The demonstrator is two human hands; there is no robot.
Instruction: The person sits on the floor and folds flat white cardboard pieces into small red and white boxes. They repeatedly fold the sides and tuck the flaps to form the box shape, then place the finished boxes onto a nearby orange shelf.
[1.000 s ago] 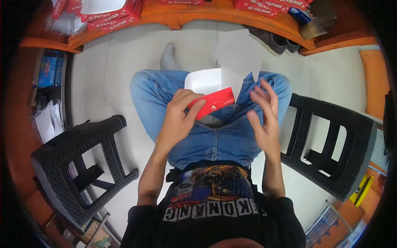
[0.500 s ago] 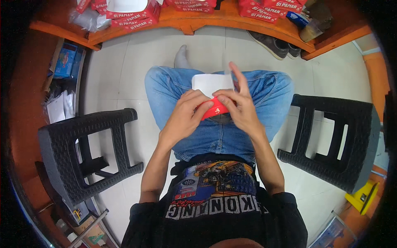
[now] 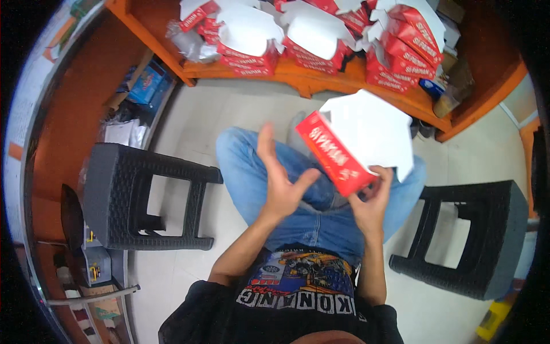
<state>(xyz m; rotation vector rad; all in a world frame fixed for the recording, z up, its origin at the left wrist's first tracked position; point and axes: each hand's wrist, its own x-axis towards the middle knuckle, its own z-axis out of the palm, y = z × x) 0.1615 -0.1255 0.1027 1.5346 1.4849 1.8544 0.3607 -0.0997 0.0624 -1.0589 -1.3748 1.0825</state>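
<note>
- I held the red-and-white carton (image 3: pixel 349 143) above my lap, my right hand (image 3: pixel 369 198) clasping its lower end.
- My left hand (image 3: pixel 281 178) stood just beside it, fingers spread wide, holding nothing.
- The carton's long axis ran from lower right to upper left, white flaps open toward the shelf.
- Black stools (image 3: pixel 143 198) flanked my knees.
- Farther off, stacked red cartons (image 3: pixel 321 40) lined the orange shelf (image 3: pixel 332 77).
</note>
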